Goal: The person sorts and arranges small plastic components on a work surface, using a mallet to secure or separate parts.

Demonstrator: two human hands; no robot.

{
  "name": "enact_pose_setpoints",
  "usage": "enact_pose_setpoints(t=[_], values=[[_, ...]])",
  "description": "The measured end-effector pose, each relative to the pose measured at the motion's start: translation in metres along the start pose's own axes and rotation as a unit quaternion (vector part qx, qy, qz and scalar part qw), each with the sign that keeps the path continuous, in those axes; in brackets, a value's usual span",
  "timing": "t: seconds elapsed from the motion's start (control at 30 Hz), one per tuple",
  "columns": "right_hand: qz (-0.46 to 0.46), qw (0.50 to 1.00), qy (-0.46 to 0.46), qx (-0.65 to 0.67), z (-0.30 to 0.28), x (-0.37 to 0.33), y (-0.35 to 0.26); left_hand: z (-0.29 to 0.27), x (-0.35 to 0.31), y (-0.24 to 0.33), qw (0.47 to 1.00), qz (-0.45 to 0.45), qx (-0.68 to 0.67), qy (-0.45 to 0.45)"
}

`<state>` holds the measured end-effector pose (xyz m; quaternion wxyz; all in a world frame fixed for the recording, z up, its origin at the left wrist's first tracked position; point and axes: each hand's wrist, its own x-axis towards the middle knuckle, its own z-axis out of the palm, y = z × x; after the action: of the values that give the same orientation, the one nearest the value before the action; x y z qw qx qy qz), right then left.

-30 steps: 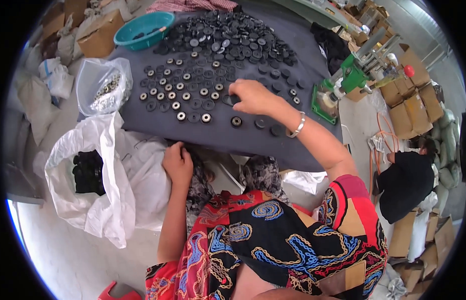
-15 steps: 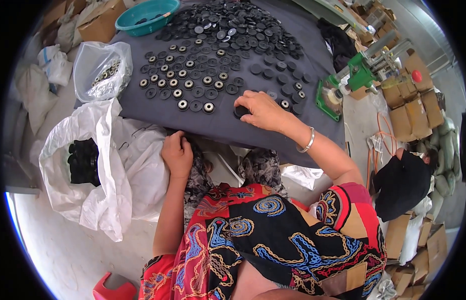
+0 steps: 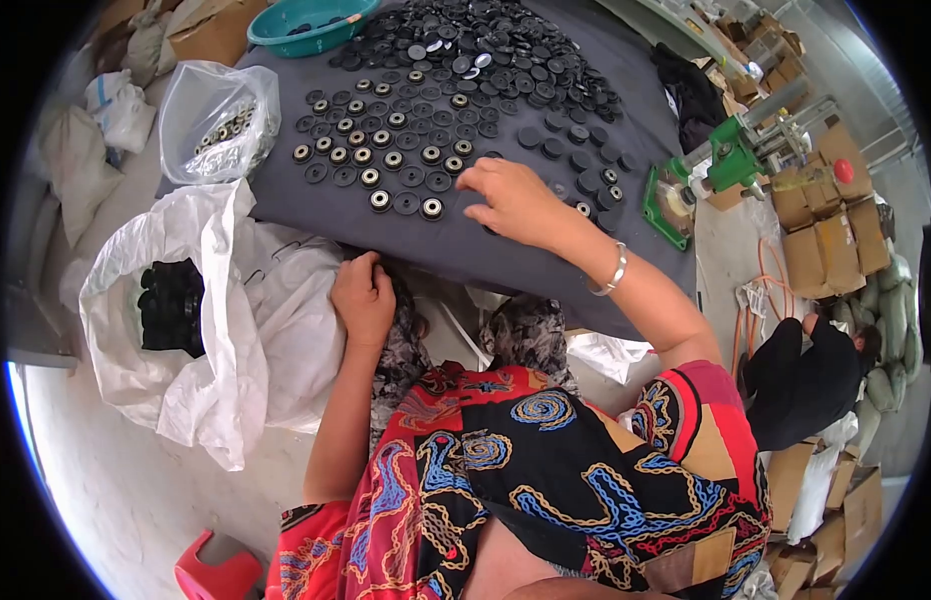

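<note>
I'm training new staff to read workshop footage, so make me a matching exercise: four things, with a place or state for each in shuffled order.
Things:
1. Green press
2. White sack
3. Teal basin
4. Right hand

Places or states:
A. At the far left of the table
B. Over the table's near part, silver bangle at its wrist
C. By the table's right edge
D. Beside the left hand, black parts inside

Pairs: 1-C, 2-D, 3-A, 4-B

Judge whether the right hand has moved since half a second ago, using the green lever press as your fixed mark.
Yes: judged against the green lever press, the right hand has moved left, away from it, and slightly forward.
</note>
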<state>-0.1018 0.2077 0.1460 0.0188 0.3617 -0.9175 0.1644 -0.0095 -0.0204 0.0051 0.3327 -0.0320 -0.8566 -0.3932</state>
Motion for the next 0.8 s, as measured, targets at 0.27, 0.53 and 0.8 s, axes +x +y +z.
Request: enact_pose_setpoints(t=[0.27, 0.53, 0.8], values=[[0.021, 0.999, 0.004, -0.036, 0.032, 0.035, 0.008, 0.000, 0.001, 0.002, 1.000, 0.016, 0.002, 0.016], [-0.012, 0.996, -0.022, -0.081, 0.027, 0.031, 0.014, 0.000, 0.003, 0.004, 0.999, 0.027, -0.005, 0.020], [0.032, 0.991, -0.108, -0.071, 0.019, 0.044, 0.004, -0.002, 0.003, 0.004, 0.999, 0.028, 0.004, 0.020]])
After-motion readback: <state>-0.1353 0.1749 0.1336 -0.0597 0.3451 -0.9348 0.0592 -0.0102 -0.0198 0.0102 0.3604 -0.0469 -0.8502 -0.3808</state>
